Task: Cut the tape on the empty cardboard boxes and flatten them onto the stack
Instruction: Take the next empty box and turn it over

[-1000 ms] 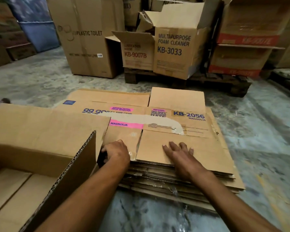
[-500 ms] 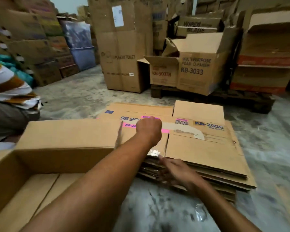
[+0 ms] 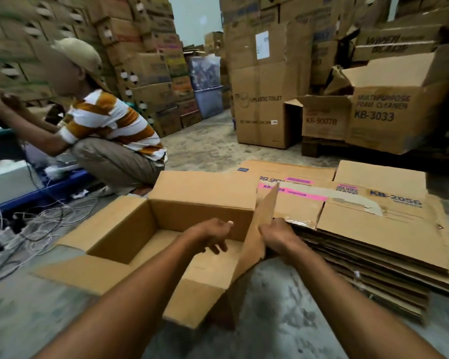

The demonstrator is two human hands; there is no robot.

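An open box (image 3: 151, 237) is being shown on the concrete floor (image 3: 283, 320), near and left of centre, its top flaps folded outward and its inside bare. Its right flap (image 3: 259, 229) is standing up on edge — tilted a little toward the stack (image 3: 373, 242) of flattened cardboard that is lying just beside the box on the right. The left hand (image 3: 210, 235) is being held over the box's opening, close to its far inner wall; the fingers are hanging loosely downward and nothing is being grasped by them. The right hand (image 3: 276, 235) is being pressed against the right face of the raised flap, at the near edge of the stack; whether its fingers are curled round the flap's edge or merely laid against it cannot be told, since they are partly hidden behind the cardboard. The top sheet of the stack is being marked by pink labels and the print KB-2056. At far left a crouching person (image 3: 109, 136) in a striped shirt and a cap is being seen reaching toward the left, with a tangle of wires (image 3: 36, 221) on the floor nearby. Along the far side, tall boxes (image 3: 267, 99) are being seen — one printed PLASTIC TOILET, another KB-3033.
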